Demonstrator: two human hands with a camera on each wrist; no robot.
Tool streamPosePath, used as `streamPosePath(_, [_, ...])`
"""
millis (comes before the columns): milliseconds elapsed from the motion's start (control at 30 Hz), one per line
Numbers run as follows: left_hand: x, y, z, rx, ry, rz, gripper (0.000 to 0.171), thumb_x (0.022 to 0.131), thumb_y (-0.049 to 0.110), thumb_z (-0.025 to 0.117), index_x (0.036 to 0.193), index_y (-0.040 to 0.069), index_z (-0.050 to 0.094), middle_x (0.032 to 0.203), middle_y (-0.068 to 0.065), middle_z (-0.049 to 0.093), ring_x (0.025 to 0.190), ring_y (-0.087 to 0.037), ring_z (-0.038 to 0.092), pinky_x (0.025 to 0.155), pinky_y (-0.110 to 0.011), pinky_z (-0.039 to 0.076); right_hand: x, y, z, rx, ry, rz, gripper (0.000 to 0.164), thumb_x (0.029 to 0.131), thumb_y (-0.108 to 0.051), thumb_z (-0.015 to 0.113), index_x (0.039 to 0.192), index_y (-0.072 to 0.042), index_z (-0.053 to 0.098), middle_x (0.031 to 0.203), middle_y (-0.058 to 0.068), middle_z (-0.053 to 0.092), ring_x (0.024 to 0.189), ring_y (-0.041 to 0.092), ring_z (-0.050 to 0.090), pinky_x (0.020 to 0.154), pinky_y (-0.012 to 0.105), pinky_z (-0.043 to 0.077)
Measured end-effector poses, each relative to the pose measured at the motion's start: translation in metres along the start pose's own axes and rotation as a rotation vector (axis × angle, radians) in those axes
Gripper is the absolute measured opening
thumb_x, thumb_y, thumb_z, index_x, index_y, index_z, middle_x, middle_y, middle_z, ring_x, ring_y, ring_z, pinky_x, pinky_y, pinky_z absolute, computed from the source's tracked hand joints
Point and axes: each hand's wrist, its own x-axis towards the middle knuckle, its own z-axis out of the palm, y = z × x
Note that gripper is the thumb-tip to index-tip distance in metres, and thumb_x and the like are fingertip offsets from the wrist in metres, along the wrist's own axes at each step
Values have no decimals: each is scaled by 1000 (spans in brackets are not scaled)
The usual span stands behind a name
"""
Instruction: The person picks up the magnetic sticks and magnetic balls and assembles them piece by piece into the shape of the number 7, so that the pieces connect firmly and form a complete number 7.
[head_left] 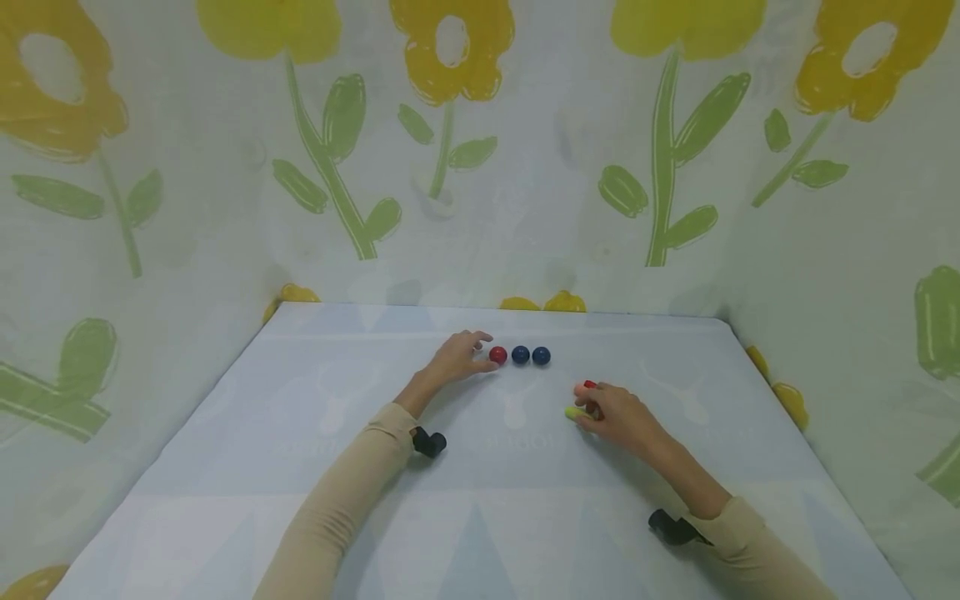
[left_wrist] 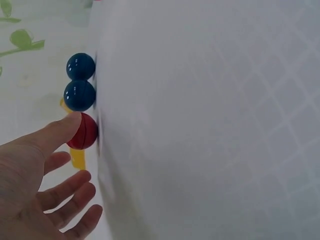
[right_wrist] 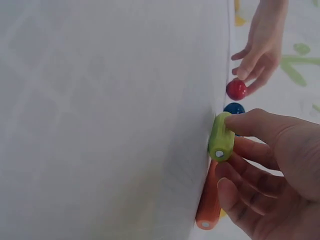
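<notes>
A red ball (head_left: 498, 356) and two dark blue balls (head_left: 531, 356) stand in a row toward the back of the table. My left hand (head_left: 455, 357) is at the left end of the row, its thumb at the red ball (left_wrist: 84, 132) and the other fingers spread apart. On the right, my right hand (head_left: 618, 414) pinches a short green cylinder (right_wrist: 221, 137) between thumb and fingers, close to the tabletop. An orange-red cylinder (right_wrist: 209, 202) lies beside it, partly hidden by the fingers in the head view. Only one blue ball (right_wrist: 234, 109) shows in the right wrist view.
The table (head_left: 360, 533) has a pale, faintly patterned cover. Flower-printed fabric walls (head_left: 525, 233) rise behind it and on both sides. A small black wrist camera (head_left: 429, 442) sits at the left sleeve, and another black camera (head_left: 670, 527) at the right.
</notes>
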Motion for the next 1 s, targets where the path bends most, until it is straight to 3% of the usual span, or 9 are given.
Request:
streamPosePath(467, [6, 4, 7, -53, 10, 42, 50, 87, 30, 75, 131, 14, 60, 124, -11, 65, 114, -25, 57, 98, -40, 50, 5, -4, 2, -4, -107, 43, 21, 82, -13, 79, 96, -13, 63, 83, -1, 70, 74, 10, 58, 73, 30, 56])
streamPosePath(700, [7, 6, 9, -30, 27, 64, 42, 88, 22, 74, 128, 13, 61, 120, -10, 67, 110, -23, 59, 98, -37, 50, 8, -5, 1, 32, -121, 63, 21, 81, -12, 79, 86, -15, 58, 81, -2, 71, 72, 9, 58, 71, 30, 53])
streamPosePath(1000, [7, 4, 12, -43, 28, 57, 37, 92, 20, 69, 127, 13, 61, 120, -10, 67, 112, -23, 60, 99, -37, 50, 7, -3, 1, 48, -130, 66, 21, 82, -10, 78, 85, -14, 58, 82, -1, 71, 71, 10, 57, 69, 31, 53])
